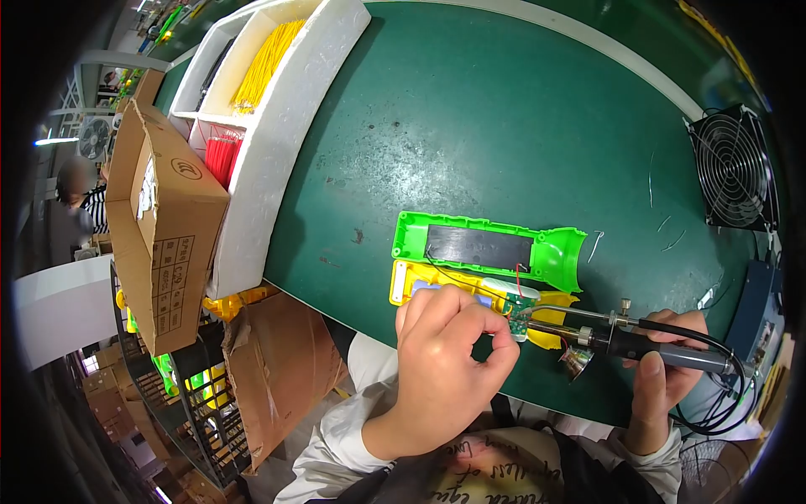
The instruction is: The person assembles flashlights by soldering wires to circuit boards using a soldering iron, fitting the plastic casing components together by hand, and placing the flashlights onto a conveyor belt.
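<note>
My right hand (667,370) grips a soldering iron (621,343) with a metal feed tube (571,312) along it. Its tip meets a small green circuit board (521,319). Beside the board, the fingers of my left hand (453,361) are pinched together; what they hold is hidden, though thin wires run close by. The board rests on a yellow plastic housing half (406,283), partly covered by my left hand. Just behind lies a green housing half (554,250) with a black flat piece (478,245) inside. A small shiny reflector cup (576,361) sits below the iron.
A white foam tray (281,143) at left holds yellow wires (269,67) and red wires (222,157). Next to it is a cardboard box (180,218). A black fan (733,172) and a blue-grey unit (753,315) stand at right. Wire scraps lie on the green tabletop (504,109).
</note>
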Available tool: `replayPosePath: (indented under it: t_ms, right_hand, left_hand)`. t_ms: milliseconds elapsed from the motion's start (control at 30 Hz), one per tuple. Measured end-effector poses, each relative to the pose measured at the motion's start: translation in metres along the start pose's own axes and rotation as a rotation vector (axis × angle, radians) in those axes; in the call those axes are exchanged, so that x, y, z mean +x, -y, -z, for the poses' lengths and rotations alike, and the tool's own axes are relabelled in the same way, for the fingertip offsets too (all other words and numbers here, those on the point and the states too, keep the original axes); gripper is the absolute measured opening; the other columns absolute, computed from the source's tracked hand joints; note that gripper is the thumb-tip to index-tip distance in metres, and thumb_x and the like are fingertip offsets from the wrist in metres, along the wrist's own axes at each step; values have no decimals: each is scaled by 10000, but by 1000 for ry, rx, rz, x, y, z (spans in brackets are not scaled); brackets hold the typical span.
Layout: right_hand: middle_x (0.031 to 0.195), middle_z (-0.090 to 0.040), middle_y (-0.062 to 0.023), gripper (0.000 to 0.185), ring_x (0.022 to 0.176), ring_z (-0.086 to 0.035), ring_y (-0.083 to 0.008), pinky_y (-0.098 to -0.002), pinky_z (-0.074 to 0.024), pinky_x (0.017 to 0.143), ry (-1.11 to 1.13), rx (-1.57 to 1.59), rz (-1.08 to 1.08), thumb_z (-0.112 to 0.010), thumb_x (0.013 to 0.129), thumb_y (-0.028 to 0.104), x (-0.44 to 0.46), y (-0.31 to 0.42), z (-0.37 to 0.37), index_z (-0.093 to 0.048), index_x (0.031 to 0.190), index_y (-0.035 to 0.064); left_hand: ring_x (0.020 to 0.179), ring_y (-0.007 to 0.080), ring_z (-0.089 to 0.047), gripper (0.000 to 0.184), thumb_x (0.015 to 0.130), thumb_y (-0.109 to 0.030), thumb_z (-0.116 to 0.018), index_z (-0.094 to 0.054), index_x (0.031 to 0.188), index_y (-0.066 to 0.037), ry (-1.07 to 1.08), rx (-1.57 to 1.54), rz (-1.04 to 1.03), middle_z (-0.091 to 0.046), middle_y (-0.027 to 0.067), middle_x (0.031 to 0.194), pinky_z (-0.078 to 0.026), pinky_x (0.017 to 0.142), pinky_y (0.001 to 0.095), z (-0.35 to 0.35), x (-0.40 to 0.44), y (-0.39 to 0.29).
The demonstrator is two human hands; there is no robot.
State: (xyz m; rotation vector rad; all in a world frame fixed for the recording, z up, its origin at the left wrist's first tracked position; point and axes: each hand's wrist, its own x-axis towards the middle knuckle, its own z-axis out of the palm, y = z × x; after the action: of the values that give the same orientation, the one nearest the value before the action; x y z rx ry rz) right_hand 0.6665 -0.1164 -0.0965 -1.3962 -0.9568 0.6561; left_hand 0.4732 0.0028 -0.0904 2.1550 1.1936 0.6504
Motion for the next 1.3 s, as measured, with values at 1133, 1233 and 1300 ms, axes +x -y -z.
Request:
replayPosePath:
  t_ms: [1133, 1233, 1300]
  right_hand:
    - [818, -558, -127, 285, 624, -513, -145, -251, -408, 540, -62, 9, 10, -690, 738, 99, 1, 8, 9, -552, 936, -53]
    - [823, -565, -129, 288, 618, -514, -140, -244, -406, 539, -38, 10, 21, -692, 735, 93, 1, 6, 10, -552, 941, -53]
    - [822, -566, -131, 287, 614, -514, -139, -242, -408, 541, -25, 19, 18, -691, 735, 92, 1, 5, 9, -553, 941, -53]
  left_hand:
    - [737, 199, -524, 120, 642, 11, -699, -657, 748, -26, 63, 39, -29, -552, 60, 739, -426, 676, 304, 3, 0, -3]
    - [741, 199, -521, 119, 644, 11, -697, -651, 749, -22, 42, 45, -25, -552, 60, 745, -424, 681, 304, 1, -2, -3]
    - [734, 198, -520, 109, 641, 12, -696, -646, 733, -22, 36, 26, -3, -551, 58, 742, -423, 674, 306, 0, -3, -3]
